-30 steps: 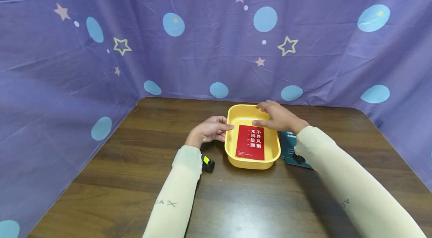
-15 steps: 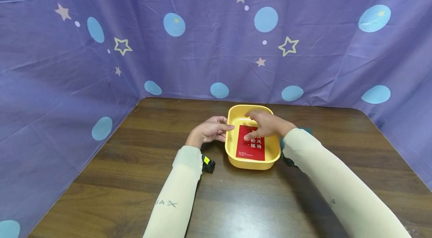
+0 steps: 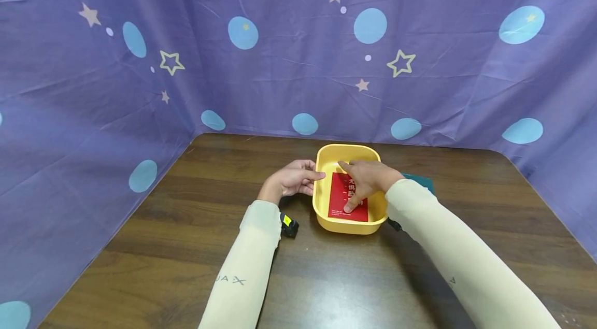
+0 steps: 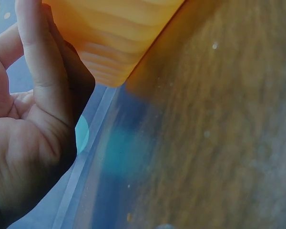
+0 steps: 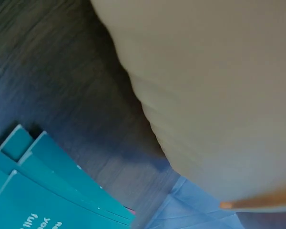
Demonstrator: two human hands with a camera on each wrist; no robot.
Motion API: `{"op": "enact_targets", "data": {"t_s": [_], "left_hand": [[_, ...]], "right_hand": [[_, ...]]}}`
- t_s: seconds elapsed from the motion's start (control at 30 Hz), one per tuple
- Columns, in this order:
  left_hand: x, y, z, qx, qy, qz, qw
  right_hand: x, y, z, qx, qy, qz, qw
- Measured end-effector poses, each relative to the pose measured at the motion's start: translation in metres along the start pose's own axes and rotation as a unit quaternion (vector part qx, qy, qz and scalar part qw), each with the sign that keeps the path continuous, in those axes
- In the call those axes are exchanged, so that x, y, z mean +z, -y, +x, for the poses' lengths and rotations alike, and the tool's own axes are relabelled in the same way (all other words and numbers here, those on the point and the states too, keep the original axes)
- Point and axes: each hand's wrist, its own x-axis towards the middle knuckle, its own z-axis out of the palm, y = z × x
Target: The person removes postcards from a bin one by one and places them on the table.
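Note:
A yellow plastic basin (image 3: pixel 347 227) stands on the table, with a red card (image 3: pixel 338 198) printed in white characters lying in it. My left hand (image 3: pixel 293 180) grips the basin's left rim, thumb over the edge and fingers against the outer wall. In the left wrist view, those fingers lie along the basin's ribbed side (image 4: pixel 119 38). My right hand (image 3: pixel 371 179) reaches over the right rim into the basin, thumb and fingers spread across the red card. Its thumb tip is over the card's lower part, and the hand hides the card's upper right.
Several teal cards (image 5: pixel 62 186) lie in a fanned stack right of the basin, partly behind my right sleeve (image 3: pixel 434 220). A black wrist camera (image 3: pixel 289 226) sits at my left wrist. A purple curtain (image 3: pixel 298 49) hangs beyond the wooden table (image 3: pixel 186 246).
My right hand has moved from the basin's far right rim leftward and down over the red card, thumb toward its near end. The left hand keeps its hold on the rim.

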Motion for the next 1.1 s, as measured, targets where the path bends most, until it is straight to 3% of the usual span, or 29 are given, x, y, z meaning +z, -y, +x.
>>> {"op": "enact_targets", "data": {"t_s": [0.3,0.57,0.8,1.1], "left_hand": [[0.001,0.001,0.0,-0.001,-0.001,-0.003,1.0],[0.001,0.0,-0.001,-0.003,-0.007,-0.004,1.0],[0.0,0.001,0.0,-0.005,-0.007,-0.007,0.9999],[0.0,0.001,0.001,-0.003,-0.01,-0.006,0.9999]], "right_hand": [[0.001,0.0,0.001,0.009,0.001,0.005,1.0],[0.005,-0.005,0.003,-0.022,-0.07,0.001,0.997],[0.003,-0.009,0.002,-0.025,-0.109,0.071,0.991],[-0.004,-0.014,-0.001,-0.07,-0.169,0.163,0.97]]}}
